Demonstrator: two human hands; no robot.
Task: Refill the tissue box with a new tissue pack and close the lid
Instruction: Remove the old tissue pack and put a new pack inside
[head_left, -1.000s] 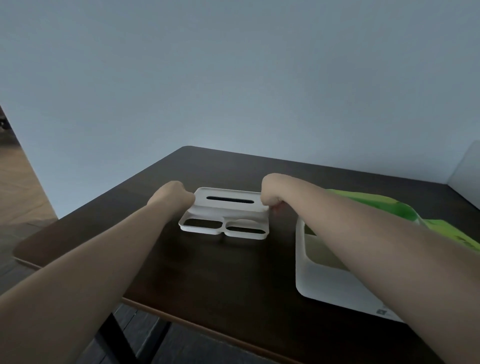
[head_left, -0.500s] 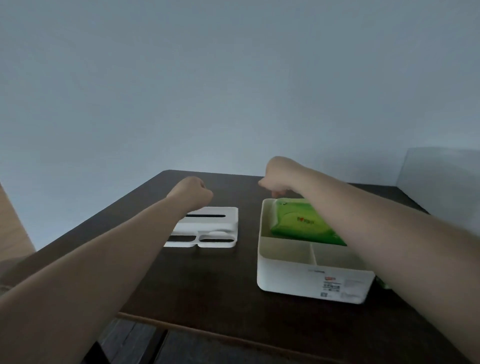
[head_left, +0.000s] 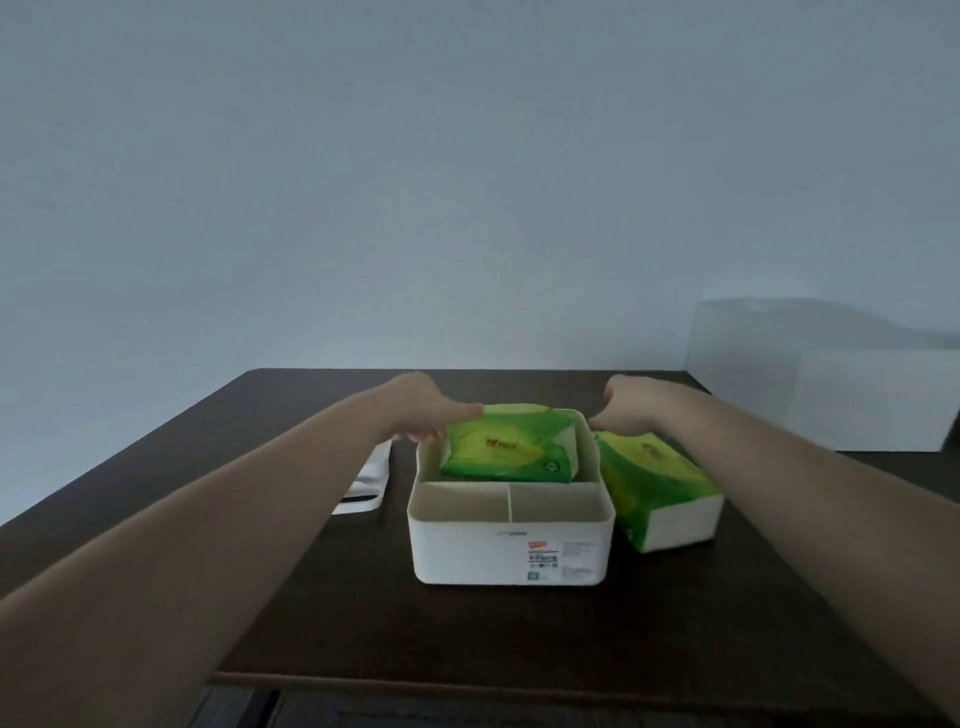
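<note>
The white tissue box (head_left: 467, 551) stands open at the middle of the dark table, with two small front compartments and one long rear one. A green tissue pack (head_left: 509, 452) sits tilted in the rear compartment, its far edge above the rim. My left hand (head_left: 421, 405) grips the pack's left end, thumb on top. My right hand (head_left: 634, 408) is at the box's far right corner with fingers stretched toward the rim, holding nothing. The white lid (head_left: 371, 483) lies flat left of the box, partly hidden by my left forearm.
A second green tissue pack (head_left: 654, 483) lies on the table (head_left: 467, 634) against the box's right side. A large pale box-like object (head_left: 831, 395) stands at the back right. A plain wall is behind the table.
Both hands left the lid and came to the box. My left hand crossed right and took the pack's left end; the right hand settled at the far right corner. The view turned right.
</note>
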